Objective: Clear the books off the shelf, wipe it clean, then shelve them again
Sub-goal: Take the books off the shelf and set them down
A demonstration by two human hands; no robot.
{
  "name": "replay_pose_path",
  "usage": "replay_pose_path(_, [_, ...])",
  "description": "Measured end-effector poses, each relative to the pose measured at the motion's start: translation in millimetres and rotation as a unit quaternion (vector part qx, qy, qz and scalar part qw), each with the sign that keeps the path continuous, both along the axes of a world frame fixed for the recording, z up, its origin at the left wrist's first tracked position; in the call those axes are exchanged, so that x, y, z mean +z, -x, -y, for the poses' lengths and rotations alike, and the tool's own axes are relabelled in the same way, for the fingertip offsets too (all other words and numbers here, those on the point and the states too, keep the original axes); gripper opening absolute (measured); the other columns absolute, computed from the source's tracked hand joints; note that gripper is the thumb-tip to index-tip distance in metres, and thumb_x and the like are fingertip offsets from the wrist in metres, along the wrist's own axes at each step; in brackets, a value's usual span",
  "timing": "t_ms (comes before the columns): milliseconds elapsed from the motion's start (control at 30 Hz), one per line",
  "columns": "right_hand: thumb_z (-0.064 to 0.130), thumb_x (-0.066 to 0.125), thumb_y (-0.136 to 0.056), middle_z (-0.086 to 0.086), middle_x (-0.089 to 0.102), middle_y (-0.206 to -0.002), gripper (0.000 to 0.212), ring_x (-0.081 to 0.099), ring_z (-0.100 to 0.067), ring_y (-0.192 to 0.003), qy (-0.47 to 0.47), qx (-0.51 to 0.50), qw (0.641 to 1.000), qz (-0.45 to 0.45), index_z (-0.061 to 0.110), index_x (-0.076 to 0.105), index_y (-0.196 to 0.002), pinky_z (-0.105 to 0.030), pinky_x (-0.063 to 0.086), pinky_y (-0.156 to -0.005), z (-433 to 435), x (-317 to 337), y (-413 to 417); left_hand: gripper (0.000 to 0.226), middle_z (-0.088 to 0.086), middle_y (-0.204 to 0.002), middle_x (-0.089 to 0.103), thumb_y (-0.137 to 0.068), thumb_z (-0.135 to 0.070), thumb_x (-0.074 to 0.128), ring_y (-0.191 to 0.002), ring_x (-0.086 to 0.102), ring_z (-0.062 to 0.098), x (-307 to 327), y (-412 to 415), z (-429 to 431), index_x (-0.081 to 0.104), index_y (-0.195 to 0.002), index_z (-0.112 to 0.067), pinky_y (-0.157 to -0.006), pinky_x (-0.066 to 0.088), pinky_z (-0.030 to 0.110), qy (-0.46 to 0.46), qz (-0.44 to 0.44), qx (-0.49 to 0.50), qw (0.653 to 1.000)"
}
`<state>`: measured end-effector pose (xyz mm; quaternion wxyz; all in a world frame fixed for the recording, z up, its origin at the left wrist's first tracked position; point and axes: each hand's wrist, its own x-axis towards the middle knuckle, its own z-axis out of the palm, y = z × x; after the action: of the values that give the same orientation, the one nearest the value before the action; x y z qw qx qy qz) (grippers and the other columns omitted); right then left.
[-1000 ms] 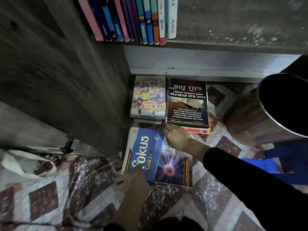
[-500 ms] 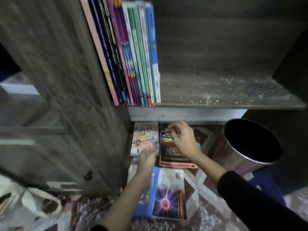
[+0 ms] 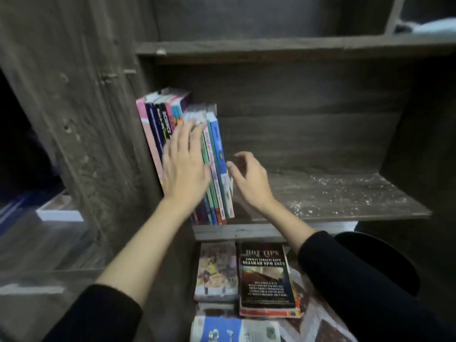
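A row of thin books stands leaning at the left end of a dusty wooden shelf. My left hand lies flat with straight fingers against the spines of that row. My right hand hovers just right of the outermost blue book, fingers loosely curved and holding nothing. On the floor below lie a black "Hot Tips" book, a colourful book beside it, and a blue "Fokus" book nearer me.
The shelf board right of the books carries pale dust. A dark round bin stands on the patterned tile floor at the right, partly behind my right sleeve. The cabinet's side wall rises at the left; another shelf board runs above.
Both hands rose from the floor books to the shelf. The left hand now presses on the standing row and the right hand sits beside it. The view tilted up.
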<state>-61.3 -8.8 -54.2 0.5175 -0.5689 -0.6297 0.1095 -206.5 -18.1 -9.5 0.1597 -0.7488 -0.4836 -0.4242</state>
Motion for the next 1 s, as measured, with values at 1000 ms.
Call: replay_pose_path(1000, [0.03,0.053,-0.093,-0.004,0.062,-0.12,0.069,0.064,-0.022,-0.097,0.068,0.014,0.998,0.0,0.029,0.012,-0.148,-0.046,0.054,-0.084,-33,-12,29,0.073,-0.003,-0.149,0.035,-0.081,-0.029,0.069,-0.146,-0.002,0.018,33,16,-33,0.032,-0.144,-0.019,-0.115,0.007,0.05,0.054,-0.129,0.051,0.989])
